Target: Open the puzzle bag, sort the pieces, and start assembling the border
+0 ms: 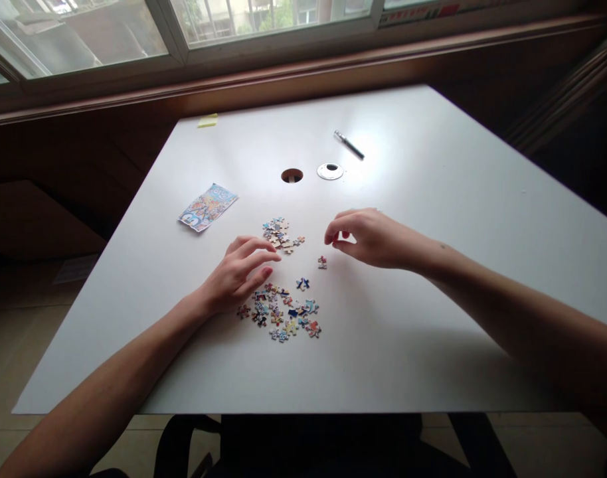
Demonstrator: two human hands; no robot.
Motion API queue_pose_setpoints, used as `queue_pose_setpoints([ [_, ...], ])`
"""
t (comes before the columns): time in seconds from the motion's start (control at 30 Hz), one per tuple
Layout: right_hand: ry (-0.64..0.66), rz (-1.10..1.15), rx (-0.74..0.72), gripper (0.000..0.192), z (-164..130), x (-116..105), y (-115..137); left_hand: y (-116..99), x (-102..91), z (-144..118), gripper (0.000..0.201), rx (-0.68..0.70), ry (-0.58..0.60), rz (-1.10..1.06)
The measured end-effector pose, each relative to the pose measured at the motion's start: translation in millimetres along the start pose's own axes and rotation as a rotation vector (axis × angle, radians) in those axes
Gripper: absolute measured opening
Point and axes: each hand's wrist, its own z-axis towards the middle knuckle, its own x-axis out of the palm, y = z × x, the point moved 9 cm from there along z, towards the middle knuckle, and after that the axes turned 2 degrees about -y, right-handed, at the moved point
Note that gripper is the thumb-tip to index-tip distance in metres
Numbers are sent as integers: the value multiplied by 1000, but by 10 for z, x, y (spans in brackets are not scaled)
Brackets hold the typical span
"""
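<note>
My left hand (244,272) hovers over or rests at the left side of two groups of jigsaw puzzle pieces, its fingers loosely spread and nothing in them. Beyond its fingertips lies the far group of puzzle pieces (278,232), some with plain backs up. Nearer to me is a group of colourful puzzle pieces (286,315), partly beside my left thumb. My right hand (363,236) is bent with curled fingers, a small gap between thumb and forefinger, and I see nothing held there. Just below its fingertips sits a single puzzle piece (322,262). A blue piece (302,284) lies between the groups.
A colourful picture sheet (208,207) lies at the left of the white table (433,345). Farther back are a round hole (292,175), a metal cover ring (330,172), a dark pen (349,145) and a yellow sticky note (207,121). A window stands behind.
</note>
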Motion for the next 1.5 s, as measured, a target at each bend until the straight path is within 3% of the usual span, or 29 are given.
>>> queue_pose_setpoints([
  [0.17,69,-101,77,20,-15,203,70,-13,-1,10,26,0,0,-3],
  [0.23,93,-66,30,10,-20,237,120,-16,-4,11,26,1,-1,-7],
  [0.43,33,-9,6,10,-23,39,-15,-1,11,3,25,3,7,-34],
  [0.63,96,-44,9,7,-1,179,76,-10,-1,15,25,1,-3,-32],
  [0.73,62,-125,49,9,14,95,-123,-20,2,14,26,5,-5,-34],
  [0.87,29,-184,213,11,-2,-103,-643,-20,4,16,26,-3,-10,-30],
  [0.93,-1,-228,224,12,-5,-163,-736,-20,3,23,26,-8,-13,-25],
  [1.0,-78,-241,158,16,6,-179,-625,-22,0,33,25,-9,-17,-17],
  [1.07,-154,-199,10,25,17,-118,-339,-24,0,41,25,-8,-17,-4],
  [1.13,-127,-160,-193,32,11,60,16,-24,2,44,25,-10,-13,9],
  [1.2,-97,-182,-271,35,6,203,207,-17,0,41,24,-20,-12,18],
  [1.33,-116,-180,-248,23,25,200,180,-1,-19,30,24,-38,-29,22],
  [1.5,-102,-93,-194,23,44,149,16,-24,6,41,22,-12,-31,99],
])
